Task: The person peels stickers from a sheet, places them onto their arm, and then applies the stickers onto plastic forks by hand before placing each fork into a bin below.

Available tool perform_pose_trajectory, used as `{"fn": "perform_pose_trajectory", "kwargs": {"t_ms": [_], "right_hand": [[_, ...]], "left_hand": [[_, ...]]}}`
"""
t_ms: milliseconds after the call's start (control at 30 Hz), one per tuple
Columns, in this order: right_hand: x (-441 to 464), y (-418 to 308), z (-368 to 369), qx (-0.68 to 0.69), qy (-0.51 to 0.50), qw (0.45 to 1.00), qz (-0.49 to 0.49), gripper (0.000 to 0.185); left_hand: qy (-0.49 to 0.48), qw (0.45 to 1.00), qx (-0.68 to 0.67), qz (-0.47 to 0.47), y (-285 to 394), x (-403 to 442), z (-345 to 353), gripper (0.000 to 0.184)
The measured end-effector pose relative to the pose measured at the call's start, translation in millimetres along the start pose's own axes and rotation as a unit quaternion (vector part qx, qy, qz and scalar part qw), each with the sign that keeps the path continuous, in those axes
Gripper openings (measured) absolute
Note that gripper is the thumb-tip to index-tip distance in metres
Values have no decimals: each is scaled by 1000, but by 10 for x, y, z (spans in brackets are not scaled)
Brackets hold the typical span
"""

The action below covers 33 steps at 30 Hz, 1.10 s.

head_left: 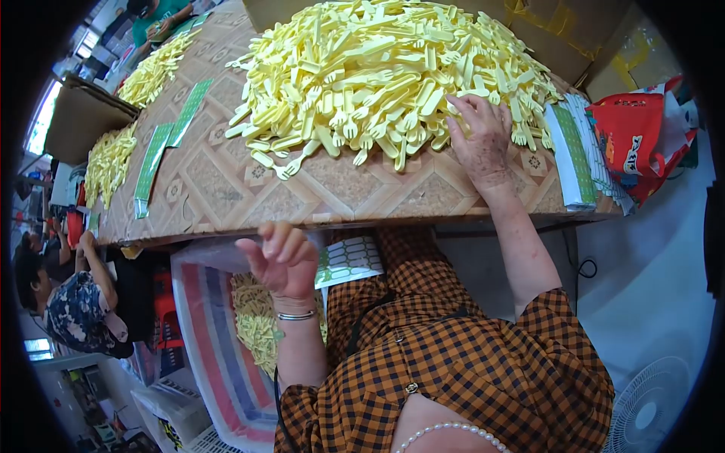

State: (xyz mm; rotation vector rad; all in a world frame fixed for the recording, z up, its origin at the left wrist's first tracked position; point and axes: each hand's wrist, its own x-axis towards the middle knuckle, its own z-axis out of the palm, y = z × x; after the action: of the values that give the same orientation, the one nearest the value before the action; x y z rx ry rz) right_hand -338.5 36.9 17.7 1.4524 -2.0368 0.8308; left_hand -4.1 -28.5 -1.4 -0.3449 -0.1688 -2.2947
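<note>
A large heap of small pale yellow plastic forks [377, 83] covers the far part of the table. My right hand [481, 143] rests at the heap's right front edge, fingers spread over the forks, with nothing visible gripped in it. Over the table's front edge my left hand [283, 260] is raised, its thumb apart and fingers loosely bent, holding nothing I can see. Just right of that hand, a green and white sticker sheet [349, 260] lies on my lap. Below it, a striped bag [219, 325] holds more yellow forks [257, 325].
Stacked green sticker sheets [572, 155] lie at the table's right edge, beside a red bag [634, 136]. More green strips [153, 170] and smaller fork piles [111, 162] are on the left. Co-workers [79, 302] sit at the left and far left. A fan [646, 411] stands lower right.
</note>
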Motion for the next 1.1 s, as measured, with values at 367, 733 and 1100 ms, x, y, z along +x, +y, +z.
{"fn": "perform_pose_trajectory", "kwargs": {"t_ms": [367, 733, 1100], "right_hand": [[-151, 65, -259, 136, 112, 983, 52, 16], [-652, -255, -660, 528, -69, 844, 67, 21], [-690, -349, -478, 652, -221, 725, 38, 13]], "left_hand": [[106, 975, 175, -79, -325, 16, -192, 48], [142, 918, 277, -247, -754, 105, -110, 57], [98, 933, 167, -302, -934, 9, -30, 49]]}}
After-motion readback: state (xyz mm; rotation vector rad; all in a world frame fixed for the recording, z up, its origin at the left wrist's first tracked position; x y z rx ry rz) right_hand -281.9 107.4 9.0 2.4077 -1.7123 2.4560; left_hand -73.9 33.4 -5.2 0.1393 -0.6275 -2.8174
